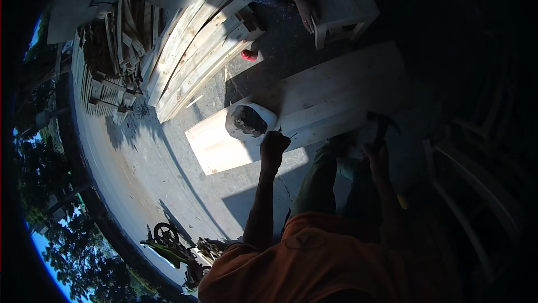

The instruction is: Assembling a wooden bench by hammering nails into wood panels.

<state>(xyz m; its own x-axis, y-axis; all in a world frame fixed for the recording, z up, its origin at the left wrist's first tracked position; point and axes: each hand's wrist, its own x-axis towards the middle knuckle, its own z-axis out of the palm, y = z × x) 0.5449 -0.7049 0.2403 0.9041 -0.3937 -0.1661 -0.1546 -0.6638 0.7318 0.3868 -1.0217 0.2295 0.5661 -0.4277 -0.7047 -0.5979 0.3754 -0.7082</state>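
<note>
My left hand [274,147] is closed in a pinch by the near side of a white container [268,113]. A thin nail [293,136] seems to poke out from its fingers. The container holds a dark mass that I cannot make out in detail. It rests on a long pale wooden board [342,99], half in sunlight and half in shade. Over on the right, in deep shadow, my right hand [376,157] grips a hammer [383,126] by its handle, with the head raised near the board's front edge.
A person's hand [306,14] touches a wooden bench-like piece [342,3] at the far side. Long planks [193,39] are stacked far left, near a red object [248,55]. Wooden chair frames [476,174] stand at right; a motorbike [171,250] is at lower left.
</note>
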